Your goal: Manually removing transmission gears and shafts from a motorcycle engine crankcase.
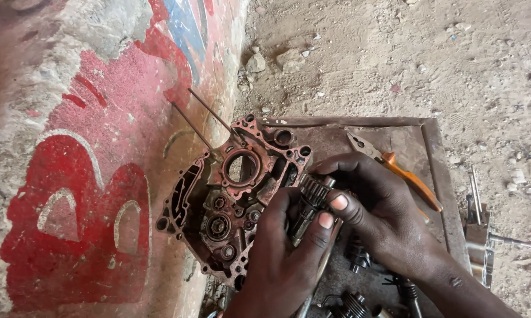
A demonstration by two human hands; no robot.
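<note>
Both hands meet at centre over a rusty metal tray: the left hand and right hand close their fingers together around a dark gear shaft, held just right of a rusty engine case. The case leans against a red painted wall, two thin rods rising from it. Orange-handled pliers lie far right on the tray; more gear parts lie near.

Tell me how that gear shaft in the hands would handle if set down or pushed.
The gear shaft looks like solid steel, so probably heavy for its size and stiff. Its round toothed body would likely roll on the metal tray. It appears greasy, so maybe slippery.
</note>
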